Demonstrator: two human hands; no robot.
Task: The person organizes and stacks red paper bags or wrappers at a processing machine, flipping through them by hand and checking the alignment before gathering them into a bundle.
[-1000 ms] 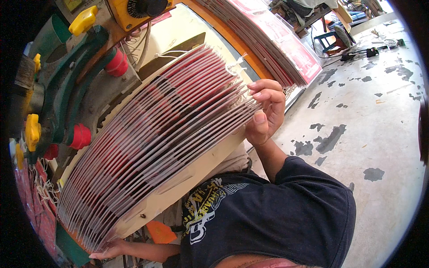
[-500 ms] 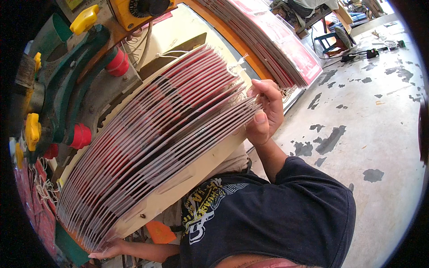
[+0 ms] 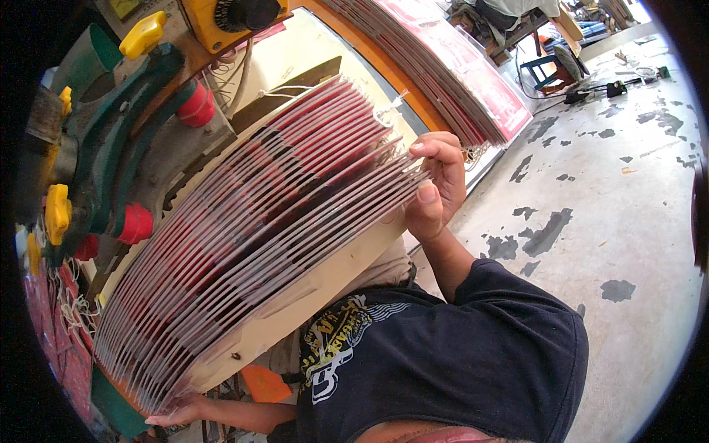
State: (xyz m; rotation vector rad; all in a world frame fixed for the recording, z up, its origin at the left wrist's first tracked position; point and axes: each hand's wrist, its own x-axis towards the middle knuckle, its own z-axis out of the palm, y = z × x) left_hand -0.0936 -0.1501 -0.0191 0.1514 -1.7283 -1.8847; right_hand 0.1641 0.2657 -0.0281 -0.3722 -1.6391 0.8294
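Observation:
A long row of thin panels (image 3: pixel 258 214) with pale edges and red and dark printed faces stands on edge, fanned slightly apart. It rests on a cream board (image 3: pixel 310 292). My right hand (image 3: pixel 441 184) is closed at the upper right ends of the nearer panels, thumb on the near side and fingers curled over the far side. At the opposite, lower left ends, my left hand (image 3: pixel 181 411) presses against the nearest panels. Its fingers are straight and partly hidden by them. White string (image 3: pixel 388 114) is tied at the far right corner of the row.
On the left stands a green machine (image 3: pixel 103 148) with yellow knobs (image 3: pixel 57 214) and red rollers (image 3: pixel 135 224). A yellow control box (image 3: pixel 221 22) sits above it. Another stack of red-printed panels (image 3: pixel 443 70) lies at the upper right, above a worn floor (image 3: pixel 591 199). An orange piece (image 3: pixel 264 384) shows below the board.
The upper right ends of the nearer panels have shifted slightly left and down. My right fingers have moved left with them. My left hand stays almost in place.

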